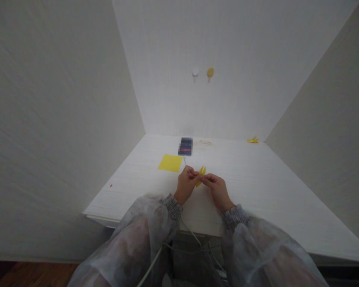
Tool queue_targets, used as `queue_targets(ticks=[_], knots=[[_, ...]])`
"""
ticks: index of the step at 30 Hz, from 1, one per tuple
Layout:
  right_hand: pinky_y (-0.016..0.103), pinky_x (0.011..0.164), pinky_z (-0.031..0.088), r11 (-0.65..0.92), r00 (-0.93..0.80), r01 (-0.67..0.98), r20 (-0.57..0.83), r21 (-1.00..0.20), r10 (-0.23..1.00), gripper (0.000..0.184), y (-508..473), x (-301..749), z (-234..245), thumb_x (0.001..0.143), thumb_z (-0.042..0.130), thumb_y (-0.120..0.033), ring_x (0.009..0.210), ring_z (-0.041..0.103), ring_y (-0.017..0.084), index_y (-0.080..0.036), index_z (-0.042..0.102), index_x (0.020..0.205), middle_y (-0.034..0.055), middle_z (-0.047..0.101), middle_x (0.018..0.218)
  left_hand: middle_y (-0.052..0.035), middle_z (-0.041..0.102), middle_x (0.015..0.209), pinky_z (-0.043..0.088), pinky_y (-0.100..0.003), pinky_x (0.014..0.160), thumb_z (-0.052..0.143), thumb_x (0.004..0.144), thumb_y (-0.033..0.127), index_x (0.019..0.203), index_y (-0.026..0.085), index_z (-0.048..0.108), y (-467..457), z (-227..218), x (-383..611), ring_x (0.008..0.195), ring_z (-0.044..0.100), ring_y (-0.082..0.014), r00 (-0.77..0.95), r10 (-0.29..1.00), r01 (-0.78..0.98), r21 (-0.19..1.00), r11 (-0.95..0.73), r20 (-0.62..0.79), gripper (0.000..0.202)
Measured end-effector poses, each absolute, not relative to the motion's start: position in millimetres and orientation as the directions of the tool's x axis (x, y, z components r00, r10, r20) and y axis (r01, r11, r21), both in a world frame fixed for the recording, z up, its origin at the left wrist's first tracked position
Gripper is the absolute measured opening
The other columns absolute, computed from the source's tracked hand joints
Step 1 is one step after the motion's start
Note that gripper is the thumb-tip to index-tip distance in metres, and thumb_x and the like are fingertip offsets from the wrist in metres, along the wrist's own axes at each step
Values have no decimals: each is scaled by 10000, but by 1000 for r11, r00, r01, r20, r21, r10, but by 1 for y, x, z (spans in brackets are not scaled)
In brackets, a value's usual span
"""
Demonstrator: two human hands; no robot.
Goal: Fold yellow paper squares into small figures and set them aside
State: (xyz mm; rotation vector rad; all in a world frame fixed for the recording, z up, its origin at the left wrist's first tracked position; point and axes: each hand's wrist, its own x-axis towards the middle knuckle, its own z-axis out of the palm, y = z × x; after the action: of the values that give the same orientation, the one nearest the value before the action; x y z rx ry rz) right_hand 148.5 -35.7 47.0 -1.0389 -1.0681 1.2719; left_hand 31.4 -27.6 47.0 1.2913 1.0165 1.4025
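Observation:
Between my fingertips, over the middle of the white table, is a small folded piece of yellow paper (pixel 202 171) with two points sticking up. My left hand (pixel 186 185) pinches it from the left, its fingers closed. From the other side my right hand (pixel 217 188) grips it too, thumb and fingers pressed together. The lower part of the folded paper is partly covered by my fingers. A flat yellow sheet of paper (pixel 170 163) lies just left of my left hand.
A phone with a blurred screen (pixel 185 146) lies near the back wall, a white cable (pixel 184 159) beside it. Another folded yellow paper piece (pixel 253 140) is at the back right. Two hooks, white (pixel 195 72) and yellow (pixel 210 73), hang on the wall. Cables dangle below the table edge.

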Motion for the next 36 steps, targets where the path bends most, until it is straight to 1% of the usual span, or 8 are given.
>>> queue_targets(ticks=[5, 9, 13, 15, 18, 25, 32, 36], knots=[[277, 634, 396, 32, -28, -144, 36, -989, 999, 125, -37, 149, 51, 579, 665, -279, 622, 541, 145, -167, 642, 630, 6, 633, 638, 43, 569, 624, 427, -232, 562, 661, 570, 283, 705, 183, 377, -26, 49, 28, 568, 555, -102, -14, 982, -114, 975, -190, 190, 329], [278, 626, 401, 41, -36, -113, 45, -993, 998, 144, -36, 152, 53, 574, 674, -290, 614, 538, 144, -168, 633, 639, 7, 623, 641, 63, 548, 591, 417, -224, 558, 667, 568, 271, 709, 185, 347, -24, 52, 25, 540, 541, -88, 46, 982, -209, 963, -172, 185, 360], [267, 671, 406, 126, -11, -120, 129, -985, 992, 195, -33, 157, 57, 610, 657, -302, 713, 537, 146, -199, 614, 770, 2, 613, 760, 66, 556, 594, 402, -213, 557, 664, 585, 267, 735, 183, 322, -24, 52, 23, 538, 534, -77, 118, 977, -276, 951, -142, 180, 382], [273, 706, 407, 169, -64, -122, 177, -978, 982, 223, -32, 159, 59, 635, 637, -309, 782, 535, 158, -203, 613, 830, 15, 610, 840, 61, 572, 600, 397, -212, 556, 659, 596, 270, 739, 184, 306, -25, 50, 23, 545, 538, -79, 185, 966, -311, 943, -118, 182, 390], [279, 725, 404, 195, -147, -81, 205, -977, 968, 186, -32, 161, 62, 659, 614, -325, 802, 534, 168, -189, 631, 783, 24, 614, 833, 63, 571, 585, 390, -209, 551, 656, 601, 277, 730, 187, 296, -26, 47, 23, 551, 540, -85, 246, 950, -333, 937, -105, 194, 393], [266, 639, 400, 198, -117, 28, 193, -980, 974, 160, -33, 162, 61, 642, 621, -338, 650, 523, 138, -180, 613, 660, -2, 602, 675, 53, 544, 609, 392, -200, 531, 646, 613, 284, 721, 181, 322, -25, 41, 26, 546, 512, -72, 237, 949, -251, 957, -147, 208, 356], [247, 592, 379, 178, -109, -3, 178, -984, 978, 132, -35, 161, 62, 656, 597, -302, 589, 491, 118, -180, 583, 609, -22, 568, 600, 25, 558, 677, 402, -216, 577, 607, 650, 341, 745, 178, 363, -28, 41, 24, 614, 531, -90, 194, 954, 36, 970, -242, 230, 308], [243, 593, 375, 186, -90, -33, 188, -982, 978, 133, -35, 161, 60, 662, 597, -300, 590, 484, 113, -180, 582, 605, -27, 561, 602, 23, 568, 682, 404, -219, 576, 585, 665, 362, 764, 183, 359, -30, 43, 26, 600, 535, -88, 199, 950, 1, 969, -247, 242, 305]])
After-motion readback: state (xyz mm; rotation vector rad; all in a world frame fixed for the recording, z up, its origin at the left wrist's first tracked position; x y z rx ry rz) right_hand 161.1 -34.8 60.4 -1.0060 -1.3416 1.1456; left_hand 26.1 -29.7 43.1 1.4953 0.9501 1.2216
